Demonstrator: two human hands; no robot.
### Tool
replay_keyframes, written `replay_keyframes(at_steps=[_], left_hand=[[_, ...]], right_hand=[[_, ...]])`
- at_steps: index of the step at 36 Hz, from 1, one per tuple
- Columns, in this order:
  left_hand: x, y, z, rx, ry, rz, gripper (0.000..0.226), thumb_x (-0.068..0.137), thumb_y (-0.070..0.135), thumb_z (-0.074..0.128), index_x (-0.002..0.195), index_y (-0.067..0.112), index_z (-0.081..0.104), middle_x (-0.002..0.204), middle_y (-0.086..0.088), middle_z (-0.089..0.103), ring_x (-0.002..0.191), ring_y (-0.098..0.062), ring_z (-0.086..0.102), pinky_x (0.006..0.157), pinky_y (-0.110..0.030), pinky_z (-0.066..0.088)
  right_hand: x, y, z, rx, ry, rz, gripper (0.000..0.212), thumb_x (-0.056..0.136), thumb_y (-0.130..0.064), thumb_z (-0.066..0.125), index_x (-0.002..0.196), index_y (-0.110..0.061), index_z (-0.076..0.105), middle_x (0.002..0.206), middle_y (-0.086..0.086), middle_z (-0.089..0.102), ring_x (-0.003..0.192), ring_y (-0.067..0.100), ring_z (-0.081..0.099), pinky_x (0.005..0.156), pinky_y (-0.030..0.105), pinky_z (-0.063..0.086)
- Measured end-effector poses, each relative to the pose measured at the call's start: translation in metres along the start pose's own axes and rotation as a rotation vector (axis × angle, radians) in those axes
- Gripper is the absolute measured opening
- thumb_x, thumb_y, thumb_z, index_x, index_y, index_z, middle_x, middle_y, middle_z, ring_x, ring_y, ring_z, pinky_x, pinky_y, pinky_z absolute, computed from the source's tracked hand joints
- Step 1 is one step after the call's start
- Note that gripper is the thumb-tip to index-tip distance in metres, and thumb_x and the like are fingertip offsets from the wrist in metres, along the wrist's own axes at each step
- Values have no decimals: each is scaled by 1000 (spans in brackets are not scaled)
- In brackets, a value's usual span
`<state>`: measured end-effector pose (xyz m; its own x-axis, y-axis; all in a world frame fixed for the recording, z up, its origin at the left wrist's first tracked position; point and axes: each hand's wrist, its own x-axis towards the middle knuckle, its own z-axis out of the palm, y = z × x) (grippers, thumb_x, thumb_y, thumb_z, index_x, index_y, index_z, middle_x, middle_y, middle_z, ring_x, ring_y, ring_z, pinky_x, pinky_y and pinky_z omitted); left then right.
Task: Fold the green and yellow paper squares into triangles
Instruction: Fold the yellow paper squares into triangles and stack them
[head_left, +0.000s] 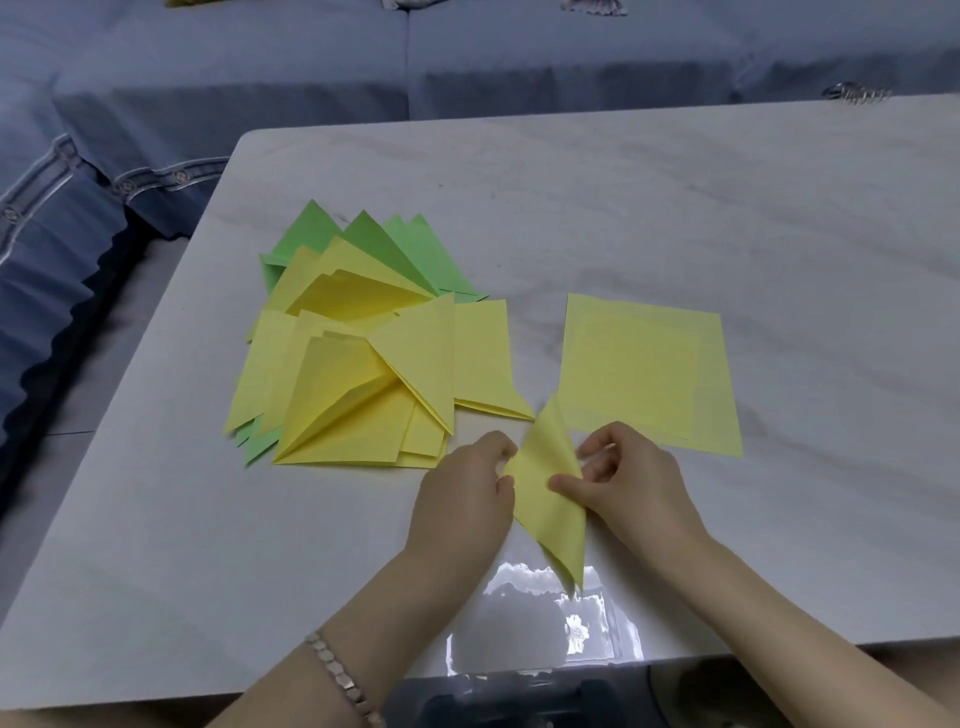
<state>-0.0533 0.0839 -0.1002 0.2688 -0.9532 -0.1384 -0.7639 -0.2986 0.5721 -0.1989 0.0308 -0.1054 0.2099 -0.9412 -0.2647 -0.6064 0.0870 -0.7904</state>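
While left hand (462, 499), right hand (628, 483) pinch it | yellow paper (550, 514) axis near-far | tip nearward

On the desk (675, 208) the pile of folded triangles (363, 364) lies left, the stack of flat squares (644, 374) right, the two apart. Before them, near the front edge, the half-folded sheet (545, 499) is held between the left grip (462, 499) and right grip (628, 483). A sofa (260, 62) stands behind the desk and along its left.

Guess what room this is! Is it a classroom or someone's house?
Probably a living room at home: a blue covered sofa runs behind and beside the marble-look table, and what looks like a hair clip lies on its far corner.
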Motion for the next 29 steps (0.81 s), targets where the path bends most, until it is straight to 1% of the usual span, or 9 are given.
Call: replay_keyframes(at_steps=[4,8,11,14,17,21,24,26,29], left_hand=[[0,-1,5,311,-84,171,51,97,15,34,138,43,33,101,-1,44,105,-21,50,74,-28,37],[-2,1,7,487,-74,227,48,90,18,53,130,44,45,87,1,24,95,-22,50,48,-24,20],[0,4,12,578,10,230,57,27,30,93,78,42,70,68,2,19,48,-14,49,48,-18,-7],[2,-4,21,579,55,268,62,9,28,92,66,40,70,59,1,21,39,-11,43,51,-17,-10],[0,-2,18,562,13,281,64,9,30,93,69,39,71,53,2,32,40,-11,45,45,-16,-5],[4,-4,19,488,-8,270,63,13,33,94,70,40,68,62,2,18,40,-10,45,34,-16,11],[4,-7,21,400,-17,300,79,15,33,95,74,39,43,65,4,14,37,-8,42,29,-16,18],[4,-6,21,395,-9,312,80,16,33,95,75,39,42,64,4,14,37,-8,42,31,-13,8],[2,-3,19,518,45,315,62,15,30,95,70,38,69,65,2,16,39,-11,45,49,-16,-9]], right_hand=[[-1,2,2,-187,6,-110,30,71,-26,76,75,-24,47,72,-7,55,68,12,53,62,30,41],[-4,14,3,-350,56,-297,19,76,-27,74,73,-28,55,84,-11,46,70,11,48,58,25,37],[-8,28,2,-522,200,-648,7,80,-19,64,76,-15,69,90,1,59,82,16,49,61,24,42],[-11,44,0,-671,193,-854,25,81,-16,49,87,-9,72,99,5,68,97,23,49,71,31,48],[-13,51,-2,-796,189,-866,37,65,-5,56,99,-7,72,108,3,68,111,27,45,85,36,40],[-5,45,0,-858,202,-813,53,68,-6,31,105,-4,69,115,6,66,117,30,43,88,33,30],[9,37,1,-897,219,-770,53,70,-10,29,103,-4,70,114,6,67,111,32,59,85,33,30],[20,33,1,-927,225,-762,52,70,-10,30,102,-6,71,112,5,68,107,32,62,84,34,31],[36,27,-2,-965,216,-741,50,71,-13,32,102,-11,71,111,0,69,107,29,62,81,33,47]])
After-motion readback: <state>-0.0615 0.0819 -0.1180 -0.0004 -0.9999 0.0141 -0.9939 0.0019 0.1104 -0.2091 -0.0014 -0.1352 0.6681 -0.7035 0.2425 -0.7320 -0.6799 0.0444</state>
